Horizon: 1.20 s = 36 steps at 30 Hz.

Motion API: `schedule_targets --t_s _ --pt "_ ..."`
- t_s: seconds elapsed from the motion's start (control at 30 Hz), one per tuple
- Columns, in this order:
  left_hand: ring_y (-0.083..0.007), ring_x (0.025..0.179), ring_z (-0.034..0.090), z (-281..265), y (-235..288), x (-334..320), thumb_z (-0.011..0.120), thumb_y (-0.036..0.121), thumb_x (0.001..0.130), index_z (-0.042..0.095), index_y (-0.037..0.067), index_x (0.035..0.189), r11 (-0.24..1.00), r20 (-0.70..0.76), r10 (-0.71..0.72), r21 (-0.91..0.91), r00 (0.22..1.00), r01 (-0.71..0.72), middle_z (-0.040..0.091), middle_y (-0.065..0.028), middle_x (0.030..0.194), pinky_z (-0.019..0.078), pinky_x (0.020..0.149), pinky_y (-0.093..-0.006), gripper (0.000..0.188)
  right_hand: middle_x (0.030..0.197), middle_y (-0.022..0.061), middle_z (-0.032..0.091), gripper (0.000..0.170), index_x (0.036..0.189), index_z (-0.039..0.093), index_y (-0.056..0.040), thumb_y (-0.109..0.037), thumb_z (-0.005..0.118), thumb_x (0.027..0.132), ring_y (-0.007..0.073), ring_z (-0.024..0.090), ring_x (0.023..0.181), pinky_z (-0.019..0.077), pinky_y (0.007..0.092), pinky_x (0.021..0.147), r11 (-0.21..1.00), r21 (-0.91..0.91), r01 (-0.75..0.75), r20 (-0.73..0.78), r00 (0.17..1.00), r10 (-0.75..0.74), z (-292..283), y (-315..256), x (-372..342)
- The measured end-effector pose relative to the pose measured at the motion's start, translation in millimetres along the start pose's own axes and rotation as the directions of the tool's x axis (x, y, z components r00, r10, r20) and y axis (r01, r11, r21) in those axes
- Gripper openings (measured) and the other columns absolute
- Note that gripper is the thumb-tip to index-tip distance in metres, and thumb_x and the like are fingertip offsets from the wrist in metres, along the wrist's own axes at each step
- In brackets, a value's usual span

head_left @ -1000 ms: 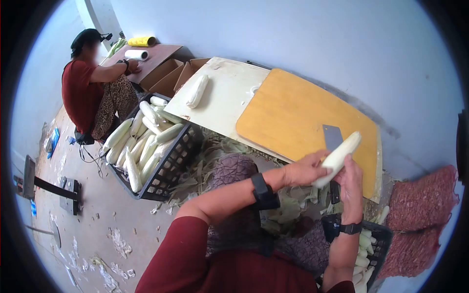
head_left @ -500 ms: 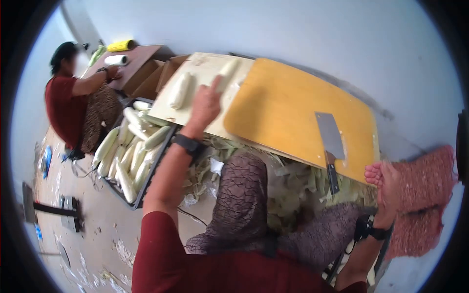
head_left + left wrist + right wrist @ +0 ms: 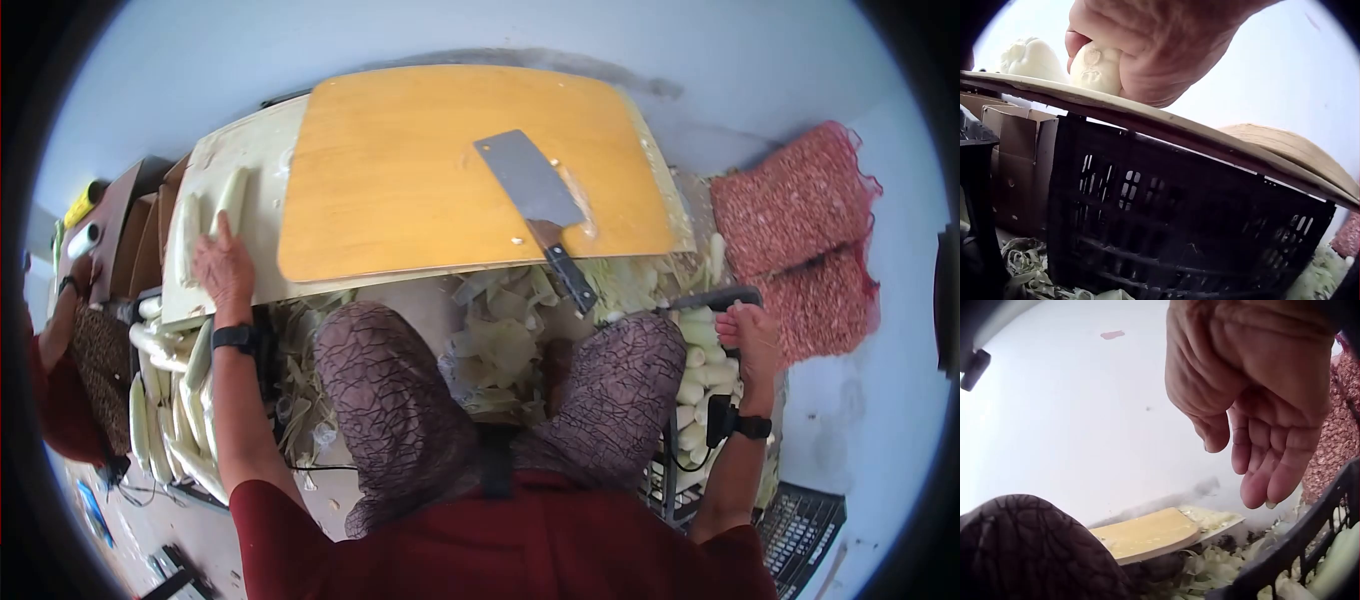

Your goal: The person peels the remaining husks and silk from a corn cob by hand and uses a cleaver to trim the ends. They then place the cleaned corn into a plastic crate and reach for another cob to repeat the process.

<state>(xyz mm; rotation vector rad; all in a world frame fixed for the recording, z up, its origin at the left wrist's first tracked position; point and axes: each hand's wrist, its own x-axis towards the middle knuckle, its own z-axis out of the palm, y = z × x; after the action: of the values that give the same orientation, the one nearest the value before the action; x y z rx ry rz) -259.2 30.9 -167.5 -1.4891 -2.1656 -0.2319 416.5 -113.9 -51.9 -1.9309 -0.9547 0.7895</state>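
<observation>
At the left end of the pale board (image 3: 262, 140), my left hand (image 3: 224, 268) grips the near end of a whitish ear of corn (image 3: 232, 188). Thumb and fingers lie on either side of its stem end (image 3: 1096, 70) in the left wrist view. A second ear of corn (image 3: 187, 240) lies just left of it. My right hand (image 3: 750, 338), its fingers loosely curled with nothing in them, hangs over a crate (image 3: 1300, 547) of corn. A cleaver (image 3: 530, 180) lies on the yellow cutting board (image 3: 400, 150), its black handle past the near edge.
A crate full of corn ears (image 3: 165, 415) stands at the left, near another seated person (image 3: 80, 400). Loose husks (image 3: 495, 345) cover the floor under the board. Red mesh sacks (image 3: 795, 200) lie at the right by the wall. Cardboard boxes (image 3: 1013, 150) stand beyond the board's left end.
Both hands held an ear of corn over the cutting board; the left hand has carried it to the pale board, beside the other ear. The right hand has let go and moved right. The head view has turned.
</observation>
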Motion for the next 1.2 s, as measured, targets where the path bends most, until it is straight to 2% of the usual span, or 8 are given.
schedule_targets --t_s 0.3,0.43,0.5,0.53,0.57,0.67,0.97,1.2 --pt "-0.0329 0.087 0.058 2.3 -12.9 7.4 0.051 0.033 0.085 0.05 0.018 0.123 0.985 0.02 -0.095 0.146 0.995 0.091 0.056 -0.0172 0.095 0.0448 0.072 -0.047 0.041 0.07 0.008 0.064 0.026 0.085 0.062 0.0028 -0.023 0.055 0.089 0.0119 0.06 0.058 0.0487 0.0243 0.053 0.976 -0.21 -0.059 -0.184 0.983 0.02 -39.2 54.3 -16.9" --pt "-0.0339 0.097 0.056 16.1 -32.5 15.5 0.047 0.041 0.086 0.054 0.018 0.117 0.963 0.017 -0.209 0.177 0.978 0.203 0.056 -0.0171 0.102 0.0444 0.078 -0.0487 0.04 0.067 0.0086 0.064 0.027 0.08 0.063 0.0032 -0.023 0.059 0.086 0.0124 0.06 0.057 0.0482 0.0275 0.053 0.944 -0.319 -0.088 -0.282 0.959 -0.006 -57.7 81.0 -21.9" --pt "-0.034 0.105 0.053 20.5 -39.6 24.1 0.044 0.043 0.086 0.053 0.018 0.119 0.937 0.098 -0.302 0.216 0.948 0.276 0.055 -0.0155 0.11 0.0434 0.083 -0.0488 0.042 0.064 0.01 0.063 0.027 0.076 0.064 0.0015 -0.025 0.062 0.082 0.0146 0.06 0.056 0.0479 0.0314 0.056 0.907 -0.401 -0.131 -0.321 0.947 -0.006 -64.9 96.6 -19.6" --pt "-0.033 0.111 0.049 18.3 -40.0 22.6 0.043 0.044 0.087 0.052 0.017 0.12 0.94 0.087 -0.286 0.219 0.954 0.261 0.053 -0.0139 0.117 0.0419 0.087 -0.0477 0.044 0.066 0.0132 0.063 0.028 0.074 0.065 -0.0016 -0.029 0.063 0.079 0.0215 0.062 0.059 0.0481 0.0355 0.059 0.882 -0.441 -0.165 -0.344 0.939 0.004 -68.3 106.7 -18.9" --pt "-0.033 0.111 0.049 16.0 -40.1 21.8 0.043 0.044 0.087 0.052 0.017 0.12 0.945 0.09 -0.272 0.212 0.958 0.249 0.053 -0.0139 0.117 0.0419 0.087 -0.0477 0.044 0.066 0.0132 0.063 0.028 0.074 0.065 -0.0016 -0.029 0.063 0.079 0.0215 0.062 0.059 0.0481 0.0355 0.059 0.881 -0.439 -0.179 -0.356 0.934 0.012 -70.9 116.3 -19.0" --pt "-0.0322 0.115 0.046 -0.1 -33.0 18.7 0.043 0.044 0.088 0.049 0.018 0.125 0.96 0.072 -0.146 0.249 0.987 0.124 0.051 -0.0113 0.121 0.0394 0.09 -0.0476 0.045 0.077 0.0172 0.065 0.032 0.079 0.065 -0.0038 -0.036 0.06 0.08 0.0325 0.063 0.076 0.0476 0.0416 0.07 0.686 -0.684 -0.248 -0.345 0.939 -0.004 -66.2 111.3 -30.9" --pt "-0.0328 0.116 0.046 7.7 -38.2 18.2 0.046 0.042 0.087 0.044 0.015 0.128 0.96 0.151 -0.117 0.269 0.982 0.074 0.05 -0.0137 0.122 0.0394 0.09 -0.0478 0.049 0.098 0.0144 0.064 0.044 0.101 0.06 -0.0073 -0.045 0.059 0.078 0.0315 0.059 0.095 0.0442 0.0403 0.084 0.357 -0.832 -0.426 -0.386 0.905 0.181 -61.3 147.5 -50.9" --pt "-0.0345 0.108 0.051 6.0 -48.9 14.1 0.051 0.038 0.086 0.047 0.009 0.125 0.977 0.069 -0.022 0.214 0.997 0.006 0.054 -0.0171 0.117 0.0418 0.089 -0.0439 0.048 0.103 0.0183 0.061 0.061 0.107 0.056 -0.0024 -0.049 0.067 0.07 0.0313 0.06 0.097 0.0457 0.0405 0.084 0.269 -0.84 -0.472 -0.416 0.877 0.239 -67.7 136.8 -64.1"
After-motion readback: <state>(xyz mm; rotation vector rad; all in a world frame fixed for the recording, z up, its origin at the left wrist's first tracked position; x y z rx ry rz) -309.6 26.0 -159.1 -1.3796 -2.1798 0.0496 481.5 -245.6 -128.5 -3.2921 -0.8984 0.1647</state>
